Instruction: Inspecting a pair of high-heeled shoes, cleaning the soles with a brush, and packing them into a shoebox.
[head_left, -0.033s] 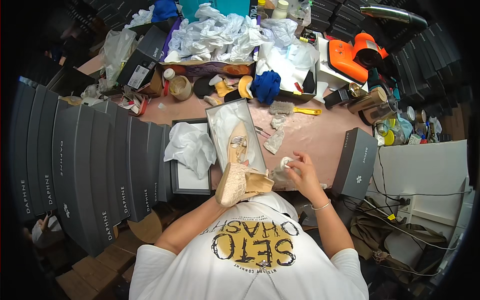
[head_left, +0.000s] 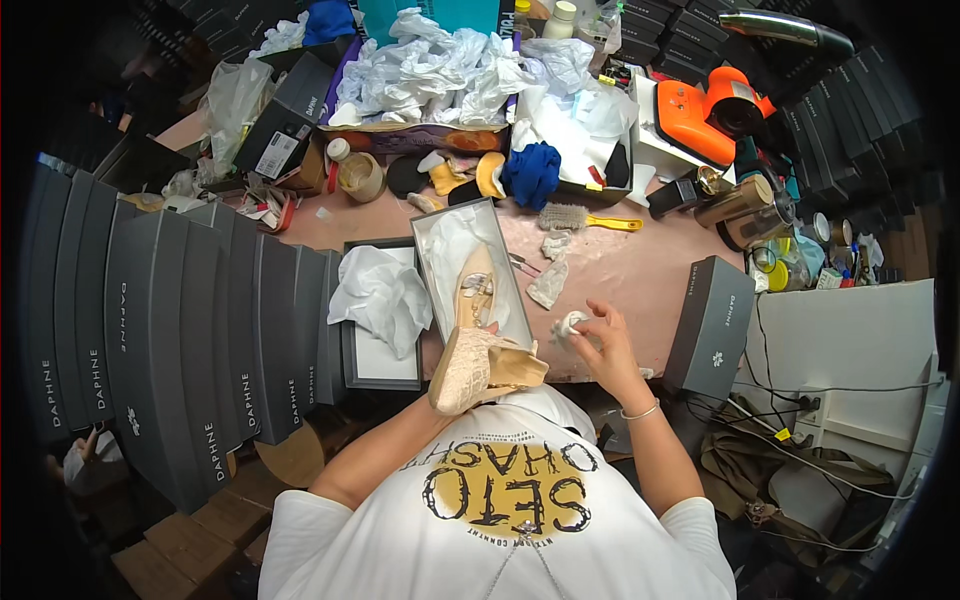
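My left hand [head_left: 493,327] is wrapped round a beige textured shoe [head_left: 463,375] close to my body. The shoe covers most of that hand; a fingertip shows beside it. A second beige shoe [head_left: 474,285] with a decorated strap lies on white paper in an open grey shoebox [head_left: 428,262], partly behind the held one. Right of the shoes, my right hand [head_left: 606,345] pinches a crumpled white cloth or tissue [head_left: 571,324] between thumb and fingers, just above the pink tabletop.
Beside the box lies a grey lid or tray [head_left: 385,383] with crumpled paper [head_left: 378,290]. Grey shoeboxes [head_left: 150,330] stack at the left; another shoebox [head_left: 712,330] stands right. Beyond are a yellow-handled brush [head_left: 612,223], a jar [head_left: 360,178], a blue cloth [head_left: 532,173] and an orange machine [head_left: 695,122].
The white wad in my right hand has lifted a little, away from my body, and looks more bunched. The held shoe has hardly moved.
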